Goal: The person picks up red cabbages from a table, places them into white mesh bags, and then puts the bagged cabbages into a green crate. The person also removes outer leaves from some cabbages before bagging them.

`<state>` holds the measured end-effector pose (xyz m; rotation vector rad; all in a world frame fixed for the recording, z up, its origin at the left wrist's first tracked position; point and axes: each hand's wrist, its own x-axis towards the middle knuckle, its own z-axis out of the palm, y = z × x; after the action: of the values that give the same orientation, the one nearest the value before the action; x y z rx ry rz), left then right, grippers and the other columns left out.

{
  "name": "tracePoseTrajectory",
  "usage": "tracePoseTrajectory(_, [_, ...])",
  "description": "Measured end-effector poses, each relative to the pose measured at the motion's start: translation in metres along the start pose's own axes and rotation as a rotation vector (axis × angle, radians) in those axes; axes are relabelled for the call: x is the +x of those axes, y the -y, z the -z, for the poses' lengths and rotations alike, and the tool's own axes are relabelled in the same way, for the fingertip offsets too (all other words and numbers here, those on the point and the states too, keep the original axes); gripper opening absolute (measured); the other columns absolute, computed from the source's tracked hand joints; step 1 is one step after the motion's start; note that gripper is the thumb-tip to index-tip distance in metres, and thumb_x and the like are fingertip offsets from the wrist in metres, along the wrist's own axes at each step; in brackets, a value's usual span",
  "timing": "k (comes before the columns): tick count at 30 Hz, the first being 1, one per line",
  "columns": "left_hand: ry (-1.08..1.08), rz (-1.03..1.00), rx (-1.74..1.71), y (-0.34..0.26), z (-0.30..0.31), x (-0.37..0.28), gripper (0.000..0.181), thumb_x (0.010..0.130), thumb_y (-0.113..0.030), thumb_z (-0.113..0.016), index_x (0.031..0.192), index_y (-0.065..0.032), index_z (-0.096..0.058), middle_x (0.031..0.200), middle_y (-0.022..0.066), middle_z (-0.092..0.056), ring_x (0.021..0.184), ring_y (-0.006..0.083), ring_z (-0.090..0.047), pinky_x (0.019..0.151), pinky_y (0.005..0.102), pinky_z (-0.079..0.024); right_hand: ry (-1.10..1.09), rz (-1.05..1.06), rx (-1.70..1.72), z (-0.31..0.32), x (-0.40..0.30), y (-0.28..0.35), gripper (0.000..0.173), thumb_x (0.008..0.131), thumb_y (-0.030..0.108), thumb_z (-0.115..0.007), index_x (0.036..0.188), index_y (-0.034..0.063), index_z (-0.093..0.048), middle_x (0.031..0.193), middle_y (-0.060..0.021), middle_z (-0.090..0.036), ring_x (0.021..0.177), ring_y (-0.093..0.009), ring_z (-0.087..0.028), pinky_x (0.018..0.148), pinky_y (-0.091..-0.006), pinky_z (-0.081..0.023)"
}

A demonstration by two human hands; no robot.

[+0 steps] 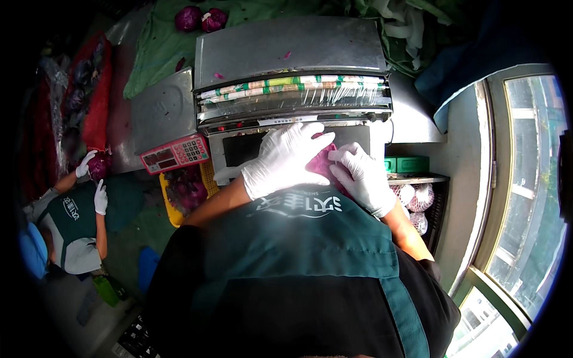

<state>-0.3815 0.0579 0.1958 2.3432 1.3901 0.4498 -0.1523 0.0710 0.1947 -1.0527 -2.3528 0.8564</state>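
Both my hands wear white gloves and meet around a red cabbage (320,162) close to my chest. Spread over its left and top side, my left hand (291,156) grips it. At its right side, my right hand (358,172) has bent fingers pressed against the cabbage. Much of the cabbage is hidden by the gloves. Just beyond my hands stands a film wrapping machine (291,56) with a steel top and rolls of clear film (295,87). Its dark plate (244,150) shows beside my left hand.
A red-fronted digital scale (174,154) stands left, above a yellow basket (172,208) of red cabbages. A co-worker (71,219) in gloves holds another cabbage by a red mesh sack (96,98). Two cabbages (201,19) lie on green cloth. Wrapped produce (421,197) sits on a right-hand shelf beside a window (528,188).
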Motion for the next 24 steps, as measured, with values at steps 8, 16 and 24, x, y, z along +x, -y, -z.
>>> tracePoseTrajectory(8, [0.013, -0.009, -0.019, 0.003, 0.000, 0.004, 0.086, 0.064, -0.052, -0.089, 0.135, -0.0103, -0.062, 0.133, 0.0098, -0.057, 0.122, 0.0285, -0.059, 0.098, 0.0427, -0.051, 0.073, 0.235, -0.301, 0.006, 0.009, -0.003, 0.019, 0.082, 0.011, -0.073, 0.099, 0.0113, -0.066, 0.091, -0.0059, -0.065, 0.072, -0.026, -0.067, 0.064, -0.0380, -0.054])
tracePoseTrajectory(16, [-0.021, -0.014, -0.036, 0.002, 0.002, 0.002, 0.084, 0.064, -0.049, -0.090, 0.133, -0.0102, -0.064, 0.132, 0.0101, -0.058, 0.121, 0.0285, -0.060, 0.100, 0.0418, -0.050, 0.000, 0.263, -0.205, 0.001, 0.012, -0.033, 0.019, 0.078, 0.003, -0.073, 0.092, 0.0117, -0.063, 0.084, -0.0050, -0.066, 0.071, -0.026, -0.068, 0.062, -0.0365, -0.054])
tracePoseTrajectory(24, [-0.047, 0.016, -0.112, 0.009, 0.004, -0.005, 0.083, 0.064, -0.048, -0.091, 0.134, -0.0100, -0.065, 0.135, 0.0096, -0.058, 0.125, 0.0291, -0.058, 0.104, 0.0420, -0.048, -0.091, -0.215, 0.213, -0.018, -0.014, -0.048, 0.010, 0.087, 0.012, -0.073, 0.096, 0.0096, -0.068, 0.095, -0.0059, -0.073, 0.087, -0.024, -0.071, 0.102, -0.0397, -0.044])
